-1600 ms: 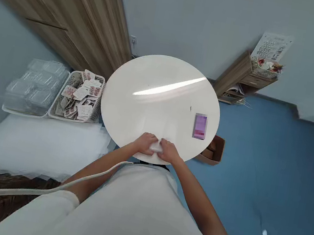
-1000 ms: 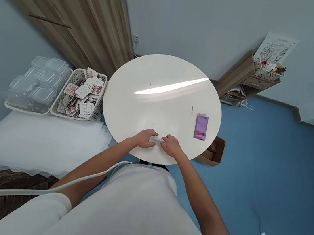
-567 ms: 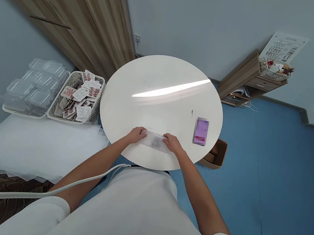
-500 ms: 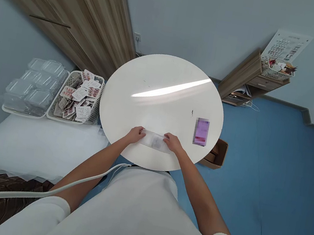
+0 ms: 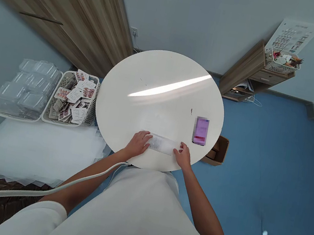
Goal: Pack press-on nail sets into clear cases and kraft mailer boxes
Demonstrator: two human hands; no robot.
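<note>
A clear, flat plastic bag [image 5: 164, 145] lies lengthwise across the near part of the round white table [image 5: 151, 112]. Something pale and patterned shows inside its left part, too blurred to name. My left hand [image 5: 138, 144] grips the bag's left end, fingertips over the top edge and thumb lower down. At the other end, my right hand [image 5: 183, 156] holds the bag between thumb and fingers.
A blurred purple phone-like rectangle [image 5: 201, 131] lies right on the table. Left are a white basket of printed cards [image 5: 75, 98] and stacked clear plastic boxes [image 5: 31, 86]. A cardboard box [image 5: 220, 152] stands on the floor. A white cable [image 5: 74, 179] crosses my left arm.
The bag has shifted right and its patterned content is now at the left end. My right hand has moved right to the bag's end; my left hand reaches farther over its end.
</note>
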